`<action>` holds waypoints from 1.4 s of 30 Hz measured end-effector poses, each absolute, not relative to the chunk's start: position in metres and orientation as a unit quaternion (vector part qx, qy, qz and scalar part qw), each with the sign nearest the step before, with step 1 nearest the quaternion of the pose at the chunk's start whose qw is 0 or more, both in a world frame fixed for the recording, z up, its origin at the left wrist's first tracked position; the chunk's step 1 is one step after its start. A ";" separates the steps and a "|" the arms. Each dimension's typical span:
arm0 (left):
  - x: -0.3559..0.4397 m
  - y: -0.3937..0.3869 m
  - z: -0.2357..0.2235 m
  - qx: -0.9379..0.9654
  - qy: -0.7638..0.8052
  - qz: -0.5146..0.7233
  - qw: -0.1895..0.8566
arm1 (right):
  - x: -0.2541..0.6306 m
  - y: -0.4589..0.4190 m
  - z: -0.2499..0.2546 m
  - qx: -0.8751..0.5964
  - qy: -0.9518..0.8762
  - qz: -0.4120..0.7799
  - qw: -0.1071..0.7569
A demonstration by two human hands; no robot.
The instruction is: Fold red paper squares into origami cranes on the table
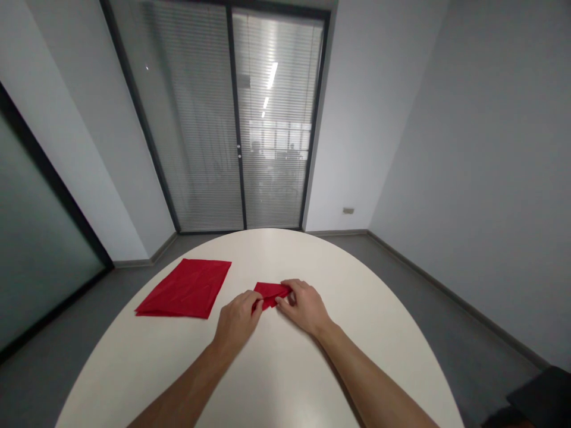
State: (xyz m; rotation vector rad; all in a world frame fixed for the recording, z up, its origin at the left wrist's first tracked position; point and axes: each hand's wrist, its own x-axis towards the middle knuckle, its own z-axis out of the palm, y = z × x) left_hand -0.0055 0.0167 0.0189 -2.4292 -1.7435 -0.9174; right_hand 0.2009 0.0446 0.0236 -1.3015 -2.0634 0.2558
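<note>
Left grip [238, 316] and right grip [307, 306] are pinching a seemingly part-folded red sheet [270, 289]; left of both, a larger sheet [185, 289] is lying untouched.

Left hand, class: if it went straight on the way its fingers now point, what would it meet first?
The left hand would first meet the small folded red piece, which it is touching; past that, probably the white tabletop, though depth is hard to judge.

the light is dim, bright streaks [272, 75] glare in the glass door [276, 199], and wide-angle distortion stretches the edges.
</note>
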 end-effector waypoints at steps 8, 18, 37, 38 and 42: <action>-0.005 0.017 0.018 -0.761 -0.562 -0.323 0.017 | 0.186 0.046 0.011 -0.491 -0.693 0.251 0.464; -0.006 0.020 0.015 -0.742 -0.560 -0.367 -0.006 | 0.183 0.041 0.017 -0.466 -0.689 0.236 0.502; -0.011 0.037 -0.005 -0.637 -0.587 -0.466 -0.181 | 0.189 0.040 0.022 -0.363 -0.841 0.121 0.382; -0.012 0.036 -0.004 -0.644 -0.589 -0.459 -0.167 | 0.189 0.040 0.022 -0.362 -0.846 0.121 0.371; -0.014 0.036 0.001 -0.663 -0.579 -0.460 -0.114 | 0.187 0.038 0.019 -0.357 -0.867 0.126 0.325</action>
